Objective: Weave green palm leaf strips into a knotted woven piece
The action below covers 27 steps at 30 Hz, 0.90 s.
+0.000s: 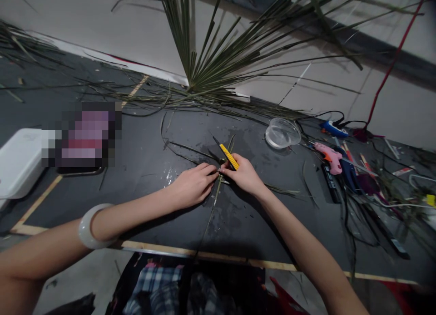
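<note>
Both my hands meet over the middle of the dark table [136, 142]. My left hand [195, 183] lies low, its fingers closed on a small knot of green palm leaf strips [220, 181]. The fingertips of my right hand [243, 172] pinch at the same knot from the other side. Also held in my right hand is a slim pointed tool [229, 156] that looks like tweezers, with a yellow ribbed grip and a dark tip pointing up and left. Loose strip ends spread out from the knot; its centre is partly hidden by my fingers.
A fan of palm leaf [200, 74] leans on the wall behind. A phone [85, 138] and a white box [23, 163] are at left. At right lie a clear round container [282, 132], a pink glue gun [329, 157], cables and a black flat tool [388, 233].
</note>
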Tool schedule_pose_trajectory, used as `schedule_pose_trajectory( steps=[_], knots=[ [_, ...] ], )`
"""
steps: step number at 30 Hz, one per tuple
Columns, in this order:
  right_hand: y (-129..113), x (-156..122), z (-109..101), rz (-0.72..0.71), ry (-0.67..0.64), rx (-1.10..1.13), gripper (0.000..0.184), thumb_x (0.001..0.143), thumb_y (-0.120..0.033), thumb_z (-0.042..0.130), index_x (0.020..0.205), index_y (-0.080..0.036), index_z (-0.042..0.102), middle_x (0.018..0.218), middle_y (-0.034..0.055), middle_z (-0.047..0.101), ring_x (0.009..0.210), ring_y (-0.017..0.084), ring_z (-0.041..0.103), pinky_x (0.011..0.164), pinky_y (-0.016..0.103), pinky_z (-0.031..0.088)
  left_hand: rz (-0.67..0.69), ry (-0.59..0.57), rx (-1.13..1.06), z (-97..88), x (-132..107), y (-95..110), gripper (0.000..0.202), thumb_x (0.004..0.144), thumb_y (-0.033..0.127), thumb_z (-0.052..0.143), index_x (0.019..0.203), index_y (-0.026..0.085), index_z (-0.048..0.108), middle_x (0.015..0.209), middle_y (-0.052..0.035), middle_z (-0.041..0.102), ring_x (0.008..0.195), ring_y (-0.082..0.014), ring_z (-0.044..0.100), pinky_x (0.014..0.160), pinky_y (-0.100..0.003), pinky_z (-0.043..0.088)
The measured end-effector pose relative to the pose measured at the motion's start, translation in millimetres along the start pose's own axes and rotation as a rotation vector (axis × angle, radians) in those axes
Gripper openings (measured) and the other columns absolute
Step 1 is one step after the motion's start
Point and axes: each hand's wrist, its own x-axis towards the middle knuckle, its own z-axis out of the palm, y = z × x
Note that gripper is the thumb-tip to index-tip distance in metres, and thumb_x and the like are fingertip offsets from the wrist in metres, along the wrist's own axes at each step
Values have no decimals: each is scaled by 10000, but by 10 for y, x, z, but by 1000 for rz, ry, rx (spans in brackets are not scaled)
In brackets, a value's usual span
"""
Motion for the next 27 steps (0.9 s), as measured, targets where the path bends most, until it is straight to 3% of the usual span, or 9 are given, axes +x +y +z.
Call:
schedule_pose_trajectory(
  steps=[9,16,22,27],
  knots=[
    [-91,-106,-23,-69,-15,-130,132,694,-243,629,729,-211,506,748,-10,649,702,161,571,672,271,395,4,79,-126,44,-55,-98,298,909,218,438,1148,125,590,1121,-99,591,1013,-205,556,864,-318,499],
    [-59,-134,-63,-89,-6,-180,130,703,-295,625,707,-207,529,729,0,658,671,165,571,639,274,403,28,36,13,25,-31,-64,344,908,222,417,1203,104,548,1141,-125,557,1027,-228,523,834,-333,504],
    [59,-186,-55,-69,16,127,160,744,-342,578,778,-207,499,871,43,693,821,182,618,776,329,472,158,-39,201,52,18,-22,220,924,187,429,987,97,620,1000,-117,561,939,-220,518,772,-319,470],
    [59,-168,-117,-20,203,227,245,742,-426,583,800,-220,464,828,42,650,706,161,589,549,256,459,169,-28,224,45,39,19,194,918,172,450,907,108,633,1023,-121,558,949,-228,504,745,-334,428]
  ],
)
